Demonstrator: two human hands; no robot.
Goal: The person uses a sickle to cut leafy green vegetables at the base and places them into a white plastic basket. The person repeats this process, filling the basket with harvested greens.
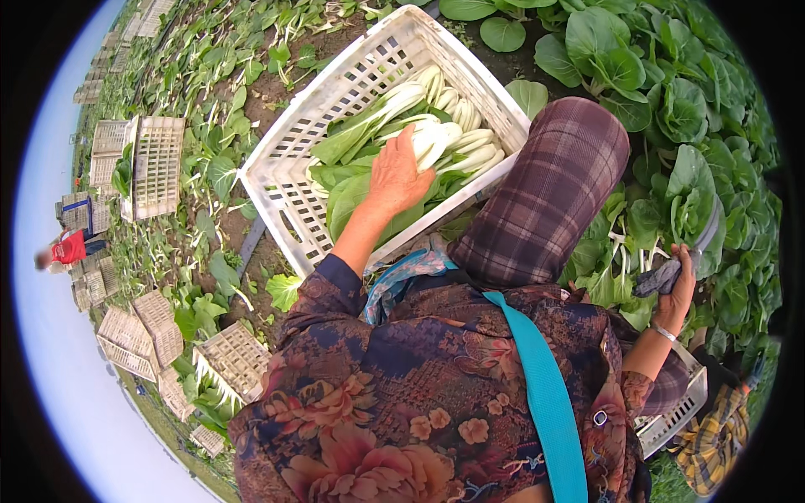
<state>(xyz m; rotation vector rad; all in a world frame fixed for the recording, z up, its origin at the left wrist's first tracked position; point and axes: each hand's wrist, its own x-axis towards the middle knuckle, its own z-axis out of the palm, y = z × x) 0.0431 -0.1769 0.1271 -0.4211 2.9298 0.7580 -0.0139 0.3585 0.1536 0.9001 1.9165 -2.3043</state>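
Note:
A white plastic crate (302, 104) stands tilted in the view before me, partly filled with bok choy (465, 151) whose pale stalks point mostly to the upper right. Inside it, my left hand (399, 170) has its fingers around the white base of a bok choy (431, 139) on top of the pile. Out at the right, my right hand (678, 276) holds a sickle (710, 226) by its handle, which has grey cloth around it. The curved blade points up, beside the leaves of growing bok choy (688, 182).
My bent knee (553, 188) touches the crate's right side. Rows of growing bok choy fill the right. Cut leaves litter the soil at left, with several crates (157, 166) and a person in red (69, 247) beyond. Another crate (676, 409) and a person's plaid clothing (714, 440) are at lower right.

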